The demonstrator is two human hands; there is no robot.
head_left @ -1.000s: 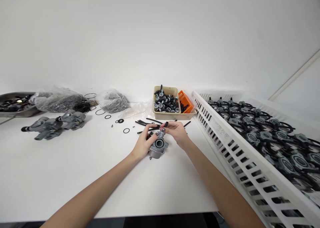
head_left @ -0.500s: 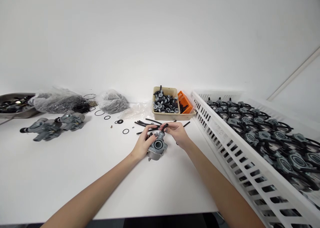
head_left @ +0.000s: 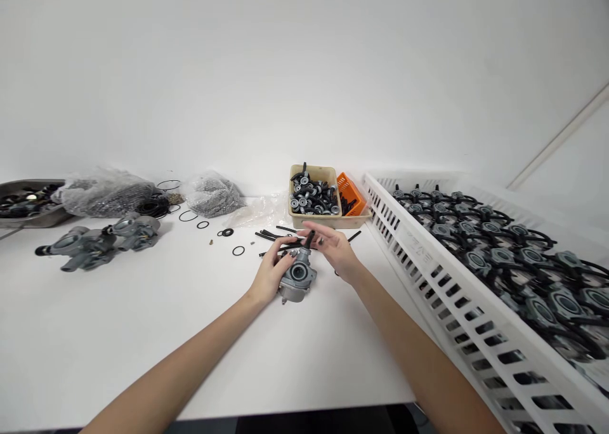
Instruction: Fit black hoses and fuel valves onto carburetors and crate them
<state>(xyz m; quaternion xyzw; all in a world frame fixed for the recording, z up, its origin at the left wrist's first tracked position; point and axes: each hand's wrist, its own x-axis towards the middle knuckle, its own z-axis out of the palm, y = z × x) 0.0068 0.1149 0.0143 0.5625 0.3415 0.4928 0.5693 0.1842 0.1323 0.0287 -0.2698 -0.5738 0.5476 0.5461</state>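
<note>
Your left hand's [head_left: 267,274] fingers clamp the carburetor [head_left: 294,290], near side of the cream bin [head_left: 325,169]; black cap [head_left: 309,238] on top. Right hand's [head_left: 335,251] fingers surround the cap; grip unclear. Hosed units [head_left: 533,256] right of bin look done; two carburetors [head_left: 88,249] left of it, seemingly unhosed.

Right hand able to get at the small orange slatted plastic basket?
Likely yes: only low, thin black tubes and the cream plastic tray's rim appear between the right hand and the basket.
</note>
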